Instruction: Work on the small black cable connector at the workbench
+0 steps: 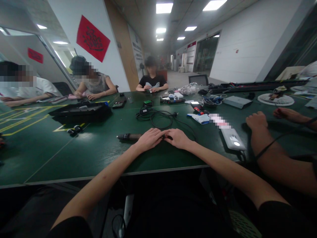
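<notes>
My left hand is closed over the rear of a dark electric screwdriver, which lies along the table with its tip to the left. Close against it, my right hand pinches a small dark piece at the tool's tail end. The fingers cover most of that piece, so I cannot make out whether it is a cord plug or part of the tool. A black power cord loops on the table just beyond my hands, and one thin stretch runs behind my right wrist.
A black tray stands at the left, near a small black item. To the right lie a white device, a blue-white packet and a co-worker's forearm. Several people sit across the green table.
</notes>
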`<state>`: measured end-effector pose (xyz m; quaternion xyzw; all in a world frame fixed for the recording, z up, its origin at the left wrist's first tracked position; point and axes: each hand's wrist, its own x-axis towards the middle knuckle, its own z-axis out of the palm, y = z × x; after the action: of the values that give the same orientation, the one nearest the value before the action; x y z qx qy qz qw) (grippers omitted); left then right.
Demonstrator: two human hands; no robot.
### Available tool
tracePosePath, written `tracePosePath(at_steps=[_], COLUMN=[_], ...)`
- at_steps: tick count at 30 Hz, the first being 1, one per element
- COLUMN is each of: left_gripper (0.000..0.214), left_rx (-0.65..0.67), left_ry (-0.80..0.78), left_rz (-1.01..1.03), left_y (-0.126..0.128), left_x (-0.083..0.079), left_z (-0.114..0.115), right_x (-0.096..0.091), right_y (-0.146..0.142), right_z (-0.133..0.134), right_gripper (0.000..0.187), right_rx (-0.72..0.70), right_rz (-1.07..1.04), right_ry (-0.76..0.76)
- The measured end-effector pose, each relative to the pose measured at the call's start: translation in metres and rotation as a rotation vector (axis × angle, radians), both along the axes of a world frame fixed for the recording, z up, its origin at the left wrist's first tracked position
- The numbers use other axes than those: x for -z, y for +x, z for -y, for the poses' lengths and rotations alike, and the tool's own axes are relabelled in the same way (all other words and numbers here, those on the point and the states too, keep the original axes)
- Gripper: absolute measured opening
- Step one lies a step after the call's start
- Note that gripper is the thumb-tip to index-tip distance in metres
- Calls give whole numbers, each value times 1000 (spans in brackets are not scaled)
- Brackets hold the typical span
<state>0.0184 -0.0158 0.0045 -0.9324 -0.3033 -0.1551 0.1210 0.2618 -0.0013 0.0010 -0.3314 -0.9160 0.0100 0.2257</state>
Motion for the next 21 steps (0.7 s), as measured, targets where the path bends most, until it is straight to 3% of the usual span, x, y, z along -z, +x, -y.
tracePosePath(at_steps=[5, 21], left_gripper=[67, 62], left_rx=[31, 6], left_ry=[-31, -2], left_rz=[36, 7], left_y=[0, -1], left_x=[-4, -3], left_z=[5, 2], right_x=[0, 0], right_y=[0, -1], right_z=[1, 1], right_gripper=[15, 17], right_rx=[-13, 7], right_rz=[-7, -6], right_ry=[-4, -20])
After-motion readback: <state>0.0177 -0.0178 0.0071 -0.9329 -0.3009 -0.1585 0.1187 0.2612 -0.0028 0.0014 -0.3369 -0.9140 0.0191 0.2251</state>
